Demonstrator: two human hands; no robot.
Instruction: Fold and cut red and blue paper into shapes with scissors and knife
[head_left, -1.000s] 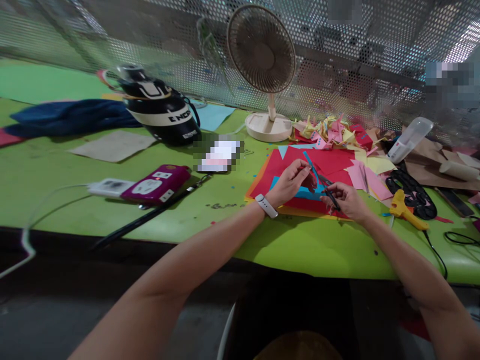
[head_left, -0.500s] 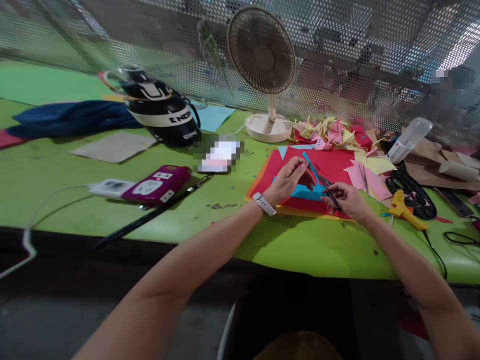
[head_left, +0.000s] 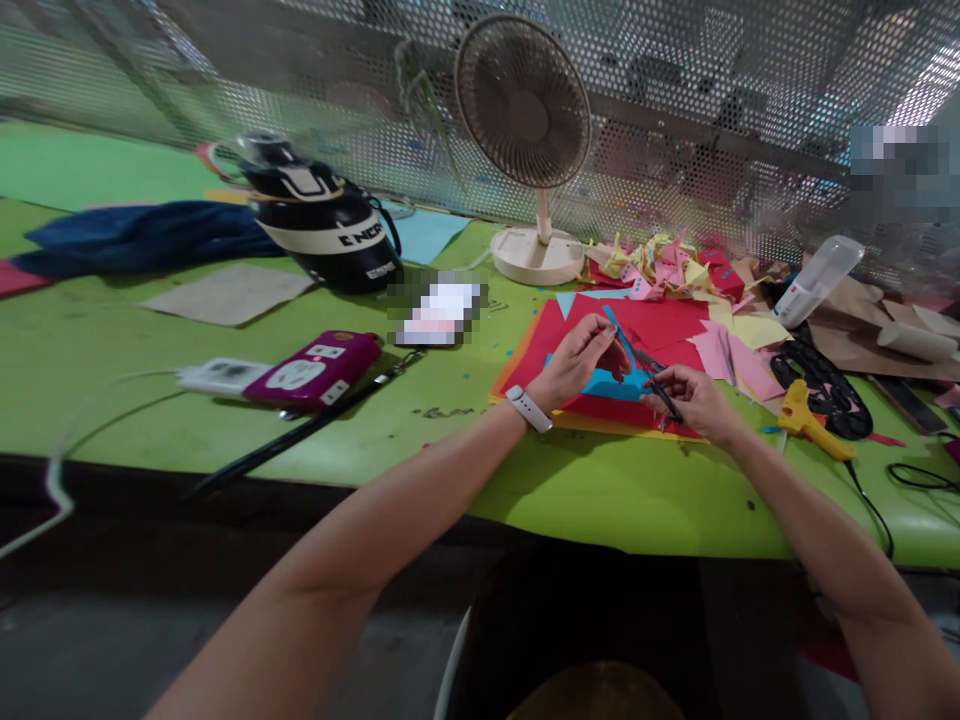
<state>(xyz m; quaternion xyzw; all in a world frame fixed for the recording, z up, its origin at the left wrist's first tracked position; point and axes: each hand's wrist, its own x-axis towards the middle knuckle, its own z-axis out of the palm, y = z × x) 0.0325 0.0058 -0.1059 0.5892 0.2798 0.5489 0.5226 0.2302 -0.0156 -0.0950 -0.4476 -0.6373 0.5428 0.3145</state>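
Observation:
My left hand (head_left: 579,362), with a white watch band on its wrist, pinches a narrow blue paper strip (head_left: 619,332) that sticks up past the fingertips. My right hand (head_left: 694,400) is closed on dark scissors (head_left: 664,392), whose blades point up and left at the strip's lower part. Whether the blades are fully closed is too small to make out. Below both hands, a larger blue paper piece (head_left: 611,382) lies on red paper sheets (head_left: 540,345), with orange edges showing underneath.
Folded pink and yellow paper pieces (head_left: 667,268) are heaped behind the sheets, near a fan (head_left: 523,110). To the right lie a yellow glue gun (head_left: 814,420) and pink paper (head_left: 731,360). A phone (head_left: 439,312), purple power strip (head_left: 315,370) and black jug (head_left: 326,225) stand left.
The blue strip has shifted slightly and looks straighter, closer to the scissor blades. Both hands stay in nearly the same place.

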